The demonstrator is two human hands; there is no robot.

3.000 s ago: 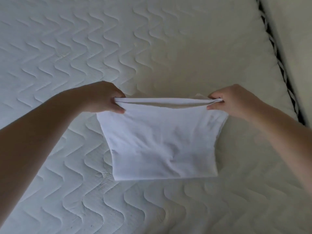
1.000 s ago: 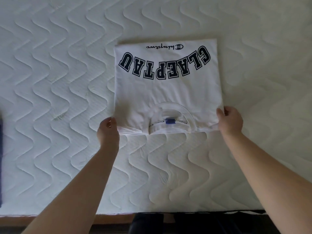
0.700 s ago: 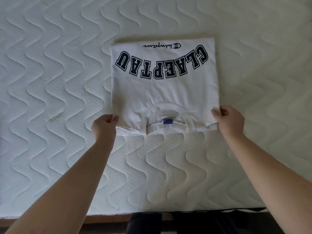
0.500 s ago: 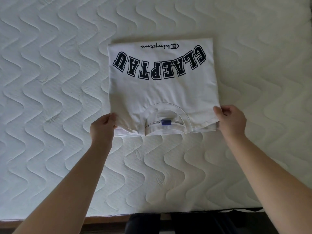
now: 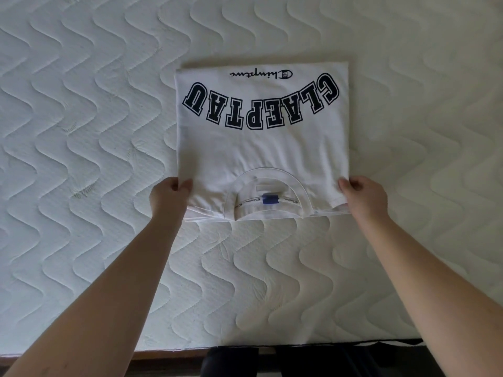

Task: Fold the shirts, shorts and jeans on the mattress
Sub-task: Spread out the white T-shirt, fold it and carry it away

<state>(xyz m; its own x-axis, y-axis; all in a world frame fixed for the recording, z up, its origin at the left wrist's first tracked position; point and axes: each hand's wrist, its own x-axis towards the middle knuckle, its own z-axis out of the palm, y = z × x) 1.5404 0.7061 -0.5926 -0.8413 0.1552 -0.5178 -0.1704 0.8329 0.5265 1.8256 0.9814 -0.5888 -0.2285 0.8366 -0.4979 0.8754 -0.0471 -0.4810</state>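
While the folded shirt [image 5: 262,148] lay flat mid-mattress [image 5: 81,131], left hand [image 5: 168,197] and right hand [image 5: 363,198] each held a pinching grip on its near corners; soft, light, likely to sag unless lifted by both.

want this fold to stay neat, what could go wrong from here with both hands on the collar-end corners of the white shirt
1. The left hand and right hand pinch only the near corners of the folded white t-shirt; lifting it from there could let the layers showing along the near edge slide apart.
2. An uneven pull may skew the shirt and wrinkle the printed front.
3. The shirt lies close to the near edge of the mattress; dragging it closer could hang the collar end over.
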